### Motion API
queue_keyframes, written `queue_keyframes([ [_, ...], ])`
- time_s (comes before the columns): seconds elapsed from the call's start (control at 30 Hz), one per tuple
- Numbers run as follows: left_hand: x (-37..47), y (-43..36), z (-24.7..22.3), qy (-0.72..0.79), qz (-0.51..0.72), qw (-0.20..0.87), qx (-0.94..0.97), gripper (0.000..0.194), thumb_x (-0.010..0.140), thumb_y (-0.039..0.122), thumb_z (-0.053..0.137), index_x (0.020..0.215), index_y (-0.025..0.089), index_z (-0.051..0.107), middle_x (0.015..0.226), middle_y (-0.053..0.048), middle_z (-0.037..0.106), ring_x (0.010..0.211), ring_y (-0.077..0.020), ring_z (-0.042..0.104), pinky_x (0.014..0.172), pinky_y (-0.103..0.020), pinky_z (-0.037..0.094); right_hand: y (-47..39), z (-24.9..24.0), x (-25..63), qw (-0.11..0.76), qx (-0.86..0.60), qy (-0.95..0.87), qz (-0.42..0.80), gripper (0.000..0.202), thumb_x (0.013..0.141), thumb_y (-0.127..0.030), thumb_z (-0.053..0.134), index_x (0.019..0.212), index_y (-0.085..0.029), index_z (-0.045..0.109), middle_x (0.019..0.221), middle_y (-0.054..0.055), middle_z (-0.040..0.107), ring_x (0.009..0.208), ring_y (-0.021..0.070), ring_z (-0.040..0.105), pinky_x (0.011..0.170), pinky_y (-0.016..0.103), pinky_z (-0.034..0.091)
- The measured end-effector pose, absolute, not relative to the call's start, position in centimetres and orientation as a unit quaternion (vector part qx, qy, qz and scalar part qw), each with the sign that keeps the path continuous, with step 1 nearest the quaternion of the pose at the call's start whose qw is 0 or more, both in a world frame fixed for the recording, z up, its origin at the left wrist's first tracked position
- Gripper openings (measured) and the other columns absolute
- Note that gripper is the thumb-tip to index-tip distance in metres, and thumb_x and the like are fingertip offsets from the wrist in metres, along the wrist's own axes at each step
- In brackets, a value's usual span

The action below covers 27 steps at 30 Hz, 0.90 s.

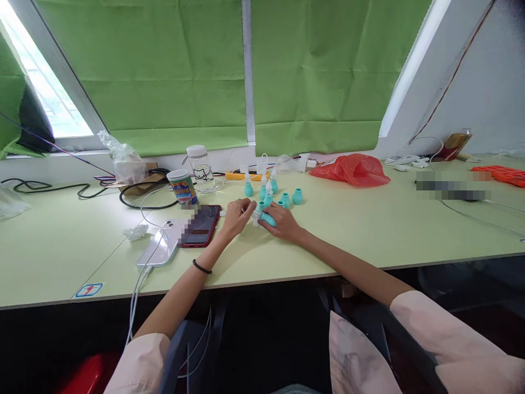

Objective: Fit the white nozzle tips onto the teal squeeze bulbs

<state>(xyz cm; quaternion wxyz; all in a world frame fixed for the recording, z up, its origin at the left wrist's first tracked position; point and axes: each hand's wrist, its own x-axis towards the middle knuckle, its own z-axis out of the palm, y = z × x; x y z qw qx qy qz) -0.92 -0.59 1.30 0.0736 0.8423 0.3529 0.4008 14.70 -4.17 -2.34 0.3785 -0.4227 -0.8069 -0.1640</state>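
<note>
My right hand is wrapped round a teal bulb that lies tilted, its mouth turned to the left. A clear nozzle piece sits at that mouth, and the fingers of my left hand pinch it. Whether the nozzle is seated in the bulb I cannot tell. Just beyond my hands stand several teal bulbs. Some carry a clear pointed nozzle, like the bulb at the back left; others have open tops, like the bulb on the right.
Left of my hands lie a dark-screened phone and a white phone with a cable. Behind them stand a patterned tub and a glass bottle. A red plastic bag lies at the back right of the table.
</note>
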Motion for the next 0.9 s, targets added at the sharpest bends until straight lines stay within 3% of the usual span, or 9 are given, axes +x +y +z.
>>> queue_keyframes([
  [0.13,-0.5,-1.3,1.3,0.310,0.346,0.095,0.881,0.039,0.078,0.032,0.035,0.046,0.013,0.044,0.042,0.003,0.038,0.044,-0.0059,0.031,0.046,-0.020,0.024,-4.5,-2.3,14.3,0.357,-0.387,-0.834,-0.164,0.022,0.082,-0.035,0.037,0.086,-0.015,0.048,0.074,0.008,0.055,0.077,0.0210,0.048,0.059,0.033,0.041],
  [0.3,-0.2,-1.1,1.0,0.319,0.369,0.160,0.858,0.047,0.080,0.037,0.028,0.039,0.014,0.031,0.038,0.004,0.025,0.040,-0.0049,0.023,0.043,-0.021,0.019,-4.7,-2.4,14.0,0.353,-0.356,-0.848,-0.169,0.020,0.083,-0.033,0.035,0.083,-0.016,0.046,0.072,0.007,0.053,0.077,0.0214,0.046,0.061,0.034,0.042],
  [0.53,-0.2,-0.5,0.6,0.293,0.353,0.394,0.797,0.048,0.075,0.051,0.034,0.045,0.014,0.038,0.037,0.005,0.027,0.035,-0.0039,0.026,0.036,-0.019,0.021,-4.9,-2.3,13.6,0.379,-0.338,-0.844,-0.171,0.019,0.084,-0.032,0.034,0.082,-0.016,0.044,0.072,0.007,0.050,0.076,0.0210,0.043,0.063,0.035,0.042],
  [0.7,-0.2,-0.4,0.7,0.281,0.342,0.512,0.736,0.045,0.070,0.052,0.041,0.045,0.015,0.036,0.034,0.007,0.026,0.031,-0.0030,0.025,0.034,-0.018,0.020,-4.9,-2.3,13.5,0.395,-0.318,-0.845,-0.170,0.018,0.083,-0.032,0.034,0.083,-0.017,0.043,0.073,0.007,0.049,0.077,0.0205,0.043,0.065,0.036,0.042],
  [0.8,-0.6,-0.2,1.4,0.279,0.373,0.538,0.703,0.045,0.072,0.052,0.038,0.045,0.016,0.033,0.033,0.006,0.027,0.030,-0.0034,0.024,0.034,-0.019,0.018,-4.8,-2.2,13.9,0.409,-0.300,-0.843,-0.180,0.014,0.083,-0.029,0.036,0.084,-0.017,0.043,0.074,0.007,0.050,0.077,0.0203,0.043,0.064,0.035,0.042],
  [0.9,-1.0,0.0,1.9,0.293,0.407,0.478,0.721,0.046,0.072,0.053,0.037,0.047,0.015,0.036,0.037,0.005,0.031,0.033,-0.0037,0.027,0.035,-0.019,0.018,-4.5,-1.9,14.6,0.441,-0.316,-0.822,-0.174,0.013,0.081,-0.028,0.039,0.086,-0.017,0.043,0.075,0.007,0.051,0.077,0.0198,0.044,0.063,0.034,0.042],
])
